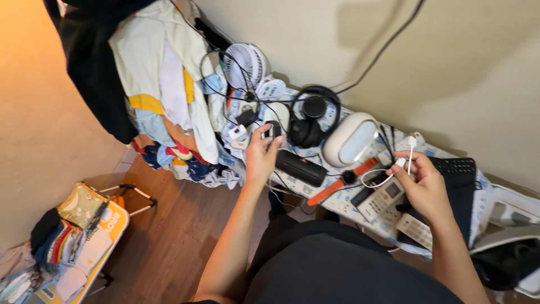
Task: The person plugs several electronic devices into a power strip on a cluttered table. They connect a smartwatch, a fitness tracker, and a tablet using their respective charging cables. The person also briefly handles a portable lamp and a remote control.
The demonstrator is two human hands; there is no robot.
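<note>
Left hand (261,155) pinching a small dark device (274,130); right hand (422,183) closed on a white cable (410,151).
Both hands work over a cluttered table (337,204); device sits just beside black headphones (313,115), above a black cylinder speaker (301,168); cable loops down toward an orange-strapped watch (344,179) and remotes (382,198); clothes pile (169,95) at left.

Black headphones (313,115) are lying by a white fan (246,65) on the surface (349,205). A clothes pile (163,95) is spilling at its end. An orange watch (343,179) is lying near two remotes (394,211).
</note>
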